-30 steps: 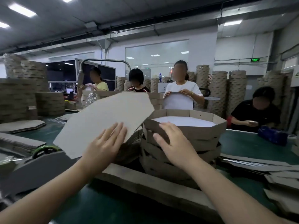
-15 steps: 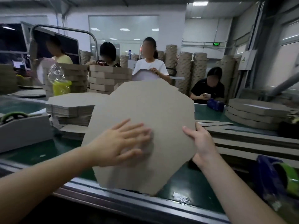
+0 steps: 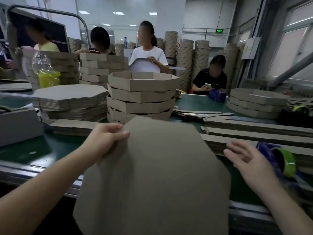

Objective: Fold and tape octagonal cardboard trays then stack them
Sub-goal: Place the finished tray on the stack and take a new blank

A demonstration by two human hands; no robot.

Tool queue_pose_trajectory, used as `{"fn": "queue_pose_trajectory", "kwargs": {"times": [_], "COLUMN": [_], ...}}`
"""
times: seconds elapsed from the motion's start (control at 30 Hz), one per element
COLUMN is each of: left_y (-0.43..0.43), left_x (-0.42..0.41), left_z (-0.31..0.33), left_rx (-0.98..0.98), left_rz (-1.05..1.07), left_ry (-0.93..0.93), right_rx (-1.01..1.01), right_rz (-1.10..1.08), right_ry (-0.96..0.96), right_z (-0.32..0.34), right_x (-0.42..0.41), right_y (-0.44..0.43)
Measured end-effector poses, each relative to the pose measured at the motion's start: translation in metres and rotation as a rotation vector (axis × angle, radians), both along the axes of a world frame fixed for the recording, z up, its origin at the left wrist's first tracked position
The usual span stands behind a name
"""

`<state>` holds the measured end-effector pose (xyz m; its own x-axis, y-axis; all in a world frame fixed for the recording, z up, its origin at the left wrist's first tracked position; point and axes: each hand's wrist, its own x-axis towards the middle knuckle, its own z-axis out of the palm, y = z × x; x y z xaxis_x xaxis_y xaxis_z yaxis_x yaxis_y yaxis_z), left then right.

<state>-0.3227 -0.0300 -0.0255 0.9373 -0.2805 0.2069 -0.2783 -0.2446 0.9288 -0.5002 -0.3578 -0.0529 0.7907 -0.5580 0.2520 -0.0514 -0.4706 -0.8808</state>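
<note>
A flat brown octagonal cardboard sheet lies tilted toward me over the table's near edge. My left hand pinches its upper left edge, thumb on top. My right hand hovers with spread fingers just off the sheet's right edge, holding nothing. Behind the sheet stands a stack of folded octagonal trays. A pile of flat octagonal blanks sits to its left. A blue tape dispenser with green tape lies right of my right hand.
Long cardboard strips lie across the green table on the right and behind my left hand. A second, lower tray stack is at far right. A grey box stands left. Other people work across the table among tall stacks.
The sheet has come down from upright to a low tilt near me. My left hand went from pressing its face to pinching its edge. My right hand let go and moved right.
</note>
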Motion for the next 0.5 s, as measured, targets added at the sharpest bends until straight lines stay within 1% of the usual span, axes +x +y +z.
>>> {"fn": "queue_pose_trajectory", "kwargs": {"times": [0.03, 0.07, 0.13, 0.17, 0.23, 0.3, 0.37, 0.43, 0.5], "left_y": [-0.003, -0.007, -0.017, -0.023, -0.032, -0.041, -0.051, -0.064, -0.072], "left_x": [-0.011, -0.02, -0.033, -0.04, -0.044, -0.043, -0.039, -0.037, -0.033], "left_z": [-0.004, -0.009, -0.02, -0.022, -0.024, -0.021, -0.021, -0.025, -0.031], "left_rx": [0.057, 0.157, 0.376, 0.441, 0.467, 0.462, 0.496, 0.58, 0.723], "left_rz": [-0.023, -0.036, -0.041, -0.029, -0.009, -0.047, -0.131, -0.263, -0.32], "left_ry": [-0.028, -0.082, -0.243, -0.323, -0.411, -0.418, -0.427, -0.491, -0.641], "right_rx": [-0.039, -0.051, -0.06, -0.077, -0.146, -0.239, -0.35, -0.506, -0.703], "right_rz": [0.012, 0.042, 0.119, 0.153, 0.196, 0.208, 0.214, 0.227, 0.262], "right_ry": [-0.032, -0.061, -0.08, -0.059, 0.013, 0.073, 0.113, 0.21, 0.349], "right_z": [0.005, 0.011, 0.02, 0.023, 0.022, 0.019, 0.019, 0.02, 0.017], "right_x": [0.003, 0.008, 0.024, 0.035, 0.059, 0.084, 0.111, 0.137, 0.164], "right_y": [-0.001, 0.0, 0.004, 0.007, 0.01, 0.012, 0.012, 0.01, 0.008]}}
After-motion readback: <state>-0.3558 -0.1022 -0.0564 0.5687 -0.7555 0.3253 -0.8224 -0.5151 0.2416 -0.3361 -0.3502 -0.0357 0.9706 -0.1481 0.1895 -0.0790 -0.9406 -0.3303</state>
